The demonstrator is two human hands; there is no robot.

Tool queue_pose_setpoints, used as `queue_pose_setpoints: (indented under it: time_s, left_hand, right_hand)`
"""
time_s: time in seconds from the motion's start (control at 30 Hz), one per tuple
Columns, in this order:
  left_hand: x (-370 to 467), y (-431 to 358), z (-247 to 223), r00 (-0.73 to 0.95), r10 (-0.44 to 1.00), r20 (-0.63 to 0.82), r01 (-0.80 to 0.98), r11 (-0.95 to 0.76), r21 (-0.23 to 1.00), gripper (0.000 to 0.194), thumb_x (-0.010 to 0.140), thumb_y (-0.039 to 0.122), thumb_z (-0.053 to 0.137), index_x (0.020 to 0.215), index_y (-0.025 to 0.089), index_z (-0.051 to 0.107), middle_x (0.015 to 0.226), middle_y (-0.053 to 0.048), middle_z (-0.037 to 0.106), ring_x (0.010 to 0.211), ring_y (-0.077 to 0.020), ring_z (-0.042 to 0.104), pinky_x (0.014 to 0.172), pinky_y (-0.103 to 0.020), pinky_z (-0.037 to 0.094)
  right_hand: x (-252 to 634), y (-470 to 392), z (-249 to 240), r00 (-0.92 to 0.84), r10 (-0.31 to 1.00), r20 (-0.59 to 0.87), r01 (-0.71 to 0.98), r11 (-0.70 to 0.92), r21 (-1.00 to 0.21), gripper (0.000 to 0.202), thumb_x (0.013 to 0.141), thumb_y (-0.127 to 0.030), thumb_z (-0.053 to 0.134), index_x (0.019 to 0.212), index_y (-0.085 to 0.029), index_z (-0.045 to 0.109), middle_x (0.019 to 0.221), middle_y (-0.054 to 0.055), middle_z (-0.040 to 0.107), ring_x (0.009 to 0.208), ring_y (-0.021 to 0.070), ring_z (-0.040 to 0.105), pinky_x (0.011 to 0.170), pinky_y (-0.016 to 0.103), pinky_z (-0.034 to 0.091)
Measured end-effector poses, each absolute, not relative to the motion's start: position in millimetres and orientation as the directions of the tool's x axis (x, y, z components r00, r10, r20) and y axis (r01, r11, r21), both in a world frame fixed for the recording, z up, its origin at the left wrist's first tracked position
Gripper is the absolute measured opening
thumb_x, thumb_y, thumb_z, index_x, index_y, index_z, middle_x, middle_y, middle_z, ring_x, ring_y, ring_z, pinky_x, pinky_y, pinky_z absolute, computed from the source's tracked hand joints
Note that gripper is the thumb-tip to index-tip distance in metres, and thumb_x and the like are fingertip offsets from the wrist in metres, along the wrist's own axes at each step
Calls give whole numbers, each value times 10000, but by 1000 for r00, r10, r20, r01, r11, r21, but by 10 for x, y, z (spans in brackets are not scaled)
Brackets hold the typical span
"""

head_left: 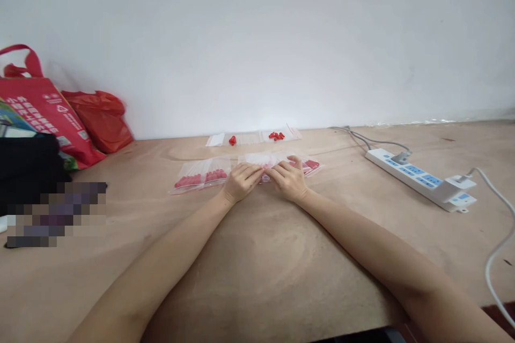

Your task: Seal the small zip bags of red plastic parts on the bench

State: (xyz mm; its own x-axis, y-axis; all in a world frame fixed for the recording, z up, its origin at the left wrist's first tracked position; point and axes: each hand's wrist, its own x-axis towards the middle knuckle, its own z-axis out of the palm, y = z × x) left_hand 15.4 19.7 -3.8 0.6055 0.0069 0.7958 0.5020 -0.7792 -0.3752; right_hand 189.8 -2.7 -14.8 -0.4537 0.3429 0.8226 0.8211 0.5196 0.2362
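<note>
A small clear plastic zip bag (269,161) with red pieces inside lies flat on the bare plywood tabletop (257,257), directly under the fingertips of both hands. The left hand (240,181) rests palm down on the bag's near left part, fingers curled and pointing toward the wall; the right hand (288,178) rests on its near right part, fingers bent, the two sets of fingertips almost meeting over the bag's middle. Both hands seem to pinch or press the plastic at its near edge, though the view is too small to tell whether either one truly grips it or only presses down.

Just to the right, partly under the right hand's far side, another clear bag of red pieces (310,165) sticks out. Just left of the left hand lie two more clear bags filled with red pieces (201,177), side by side and flat. Farther back, near the white wall (257,37), a row of nearly empty clear bags (253,138) holds a few loose red pieces.

Well to the right lies a white power strip with blue sockets (422,178), its cable trailing off. At far left stand a red tote bag (44,112) and a crumpled red plastic bag (100,118).
</note>
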Motion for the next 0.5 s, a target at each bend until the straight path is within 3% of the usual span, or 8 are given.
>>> queue_pose_setpoints:
  time_s: [0.2,0.5]
  left_hand:
    - [159,208,1,657,12,754,507,-747,-430,112,799,147,469,855,158,565,818,-50,639,772,-142,584,715,-301,480]
    - [8,338,1,714,100,693,538,-711,-453,162,837,150,389,854,152,550,811,-55,613,790,-134,567,816,-320,466]
  right_hand:
    - [1883,-29,-120,-454,395,799,837,496,231,244,862,-169,350,751,-193,567,657,-5,588,682,110,458,872,330,177]
    - [1896,-9,-111,-423,366,829,846,488,216,208,841,-151,364,754,-200,546,649,-21,583,688,105,464,870,325,171]
